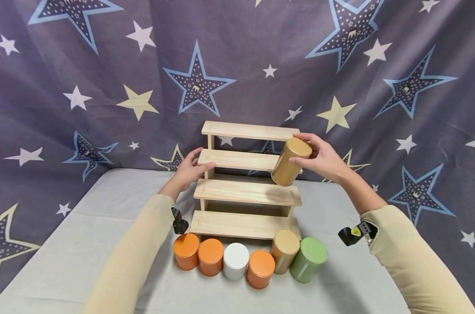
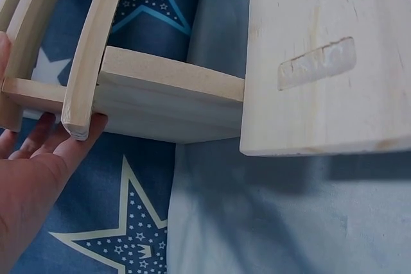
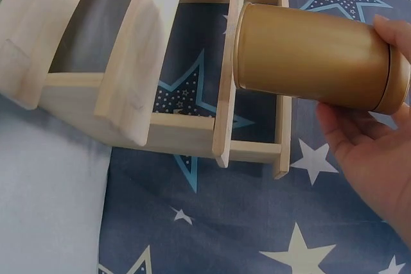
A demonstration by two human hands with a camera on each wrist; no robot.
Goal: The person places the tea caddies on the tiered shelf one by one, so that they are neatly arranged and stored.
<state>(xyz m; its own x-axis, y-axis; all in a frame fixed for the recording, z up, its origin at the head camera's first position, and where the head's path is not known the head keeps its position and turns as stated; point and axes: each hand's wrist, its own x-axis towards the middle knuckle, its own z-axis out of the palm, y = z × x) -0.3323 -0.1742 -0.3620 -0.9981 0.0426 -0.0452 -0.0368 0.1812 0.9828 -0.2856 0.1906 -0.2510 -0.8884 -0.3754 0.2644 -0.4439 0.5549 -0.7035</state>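
A wooden tiered shelf (image 1: pixel 245 192) with several steps stands in the middle. My right hand (image 1: pixel 323 159) grips a gold tin (image 1: pixel 286 168) near its lid, tilted in front of the right end of the second step from the top. The right wrist view has the gold tin (image 3: pixel 308 56) lying across that step, its base overlapping the board. At the shelf's left side, my left hand (image 1: pixel 190 172) holds the end of the same step, thumb on top. From the left wrist, the fingers (image 2: pixel 80 149) lie under the wooden board (image 2: pixel 96 49).
Before the lowest step stand several tins in a row: orange tins (image 1: pixel 186 251), a white tin (image 1: pixel 236 261), another gold tin (image 1: pixel 285 250) and a green tin (image 1: pixel 309 259). A star-patterned curtain (image 1: pixel 261 83) hangs right behind the shelf. A pale cloth (image 1: pixel 104 226) covers the table.
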